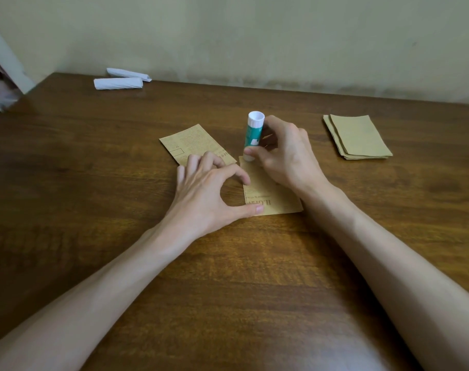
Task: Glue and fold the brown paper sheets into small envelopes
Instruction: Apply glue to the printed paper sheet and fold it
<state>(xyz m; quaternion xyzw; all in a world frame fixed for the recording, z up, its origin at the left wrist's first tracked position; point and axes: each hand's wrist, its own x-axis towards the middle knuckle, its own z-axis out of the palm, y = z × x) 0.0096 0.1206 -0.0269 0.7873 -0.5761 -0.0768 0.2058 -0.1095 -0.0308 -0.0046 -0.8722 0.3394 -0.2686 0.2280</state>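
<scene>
A brown printed paper sheet (270,199) lies flat on the wooden table (94,162) in front of me. My right hand (284,153) grips a green and white glue stick (252,136), held upright with its lower end on the sheet's far left corner. My left hand (209,188) presses the sheet's left edge with thumb and index fingertips. A second printed brown sheet (195,143) lies just beyond my left hand, its near edge under my fingers.
A small stack of plain brown sheets (357,137) lies to the right. Two folded white paper bundles (118,83) rest at the table's far left, near the wall (254,36). The table's left edge runs diagonally at the far left.
</scene>
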